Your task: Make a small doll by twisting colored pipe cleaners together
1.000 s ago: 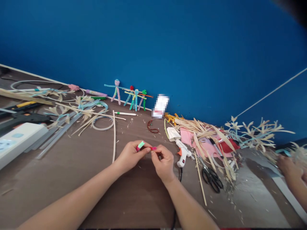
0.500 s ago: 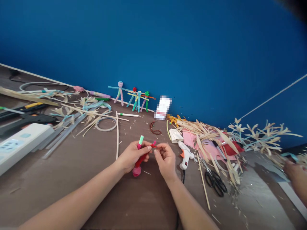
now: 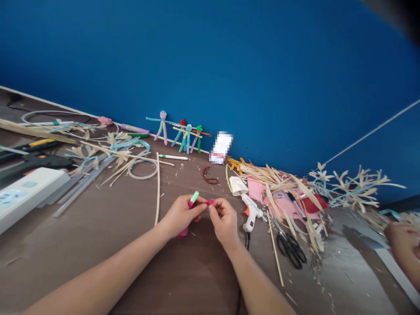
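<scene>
My left hand [image 3: 183,214] is closed around a fuzzy pipe-cleaner piece; its light green tip [image 3: 194,197] sticks up above the fingers and a pink end [image 3: 183,233] shows below them. My right hand [image 3: 224,220] pinches a small red and magenta fuzzy end [image 3: 210,202], which both hands' fingertips meet at. Beyond them, several pipe-cleaner figures [image 3: 188,136] lean against the blue wall. A loop of brown beads [image 3: 209,177] lies on the table.
A white glue gun [image 3: 252,214] and black-handled scissors [image 3: 292,250] lie right of my hands, beside pale strips and pink sheets [image 3: 256,189]. Left are a white power strip [image 3: 33,194], clear sticks and a pale rod [image 3: 158,188]. Another person's hand [image 3: 402,240] shows at far right.
My left hand has turned over the piece, so its red middle is now mostly hidden. My right fingertips have closed in on the small red and magenta end. The view has shifted slightly.
</scene>
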The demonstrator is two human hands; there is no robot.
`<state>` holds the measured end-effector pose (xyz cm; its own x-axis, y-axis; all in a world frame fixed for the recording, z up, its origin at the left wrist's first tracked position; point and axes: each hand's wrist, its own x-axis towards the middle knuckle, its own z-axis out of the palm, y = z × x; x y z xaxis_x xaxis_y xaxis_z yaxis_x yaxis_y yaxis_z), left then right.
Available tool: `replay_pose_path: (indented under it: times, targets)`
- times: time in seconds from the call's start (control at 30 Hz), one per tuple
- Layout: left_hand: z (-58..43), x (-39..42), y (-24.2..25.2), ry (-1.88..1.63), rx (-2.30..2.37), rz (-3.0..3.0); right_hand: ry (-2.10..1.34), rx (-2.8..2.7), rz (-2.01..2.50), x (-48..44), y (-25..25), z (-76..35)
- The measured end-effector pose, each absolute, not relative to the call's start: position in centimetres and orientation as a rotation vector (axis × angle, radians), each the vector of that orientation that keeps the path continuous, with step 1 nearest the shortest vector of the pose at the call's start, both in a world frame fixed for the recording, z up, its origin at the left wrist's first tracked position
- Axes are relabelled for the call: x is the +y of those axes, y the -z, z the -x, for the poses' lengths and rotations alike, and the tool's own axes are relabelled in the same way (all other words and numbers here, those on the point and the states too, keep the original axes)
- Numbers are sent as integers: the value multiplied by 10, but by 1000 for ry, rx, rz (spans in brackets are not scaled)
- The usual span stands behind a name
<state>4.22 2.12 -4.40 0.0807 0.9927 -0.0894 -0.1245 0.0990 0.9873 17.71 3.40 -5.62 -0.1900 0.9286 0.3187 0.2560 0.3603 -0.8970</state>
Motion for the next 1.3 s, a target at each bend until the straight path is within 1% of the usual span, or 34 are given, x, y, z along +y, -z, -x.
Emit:
replay_pose_path:
  times: [0.3,0.5,0.8,1.3]
  targets:
    - [-43,22,44,-1144,1023,-901,-913,-1664,1038,32,57,-177]
    - [-40,23,47,-1060,848,-697,-1146,-1567,990,34,60,-180]
    - [-41,23,48,-1050,828,-651,-1405,-1345,918,41,62,-182]
    - [-32,22,47,-818,659,-664,-1741,-1361,797,45,62,-194]
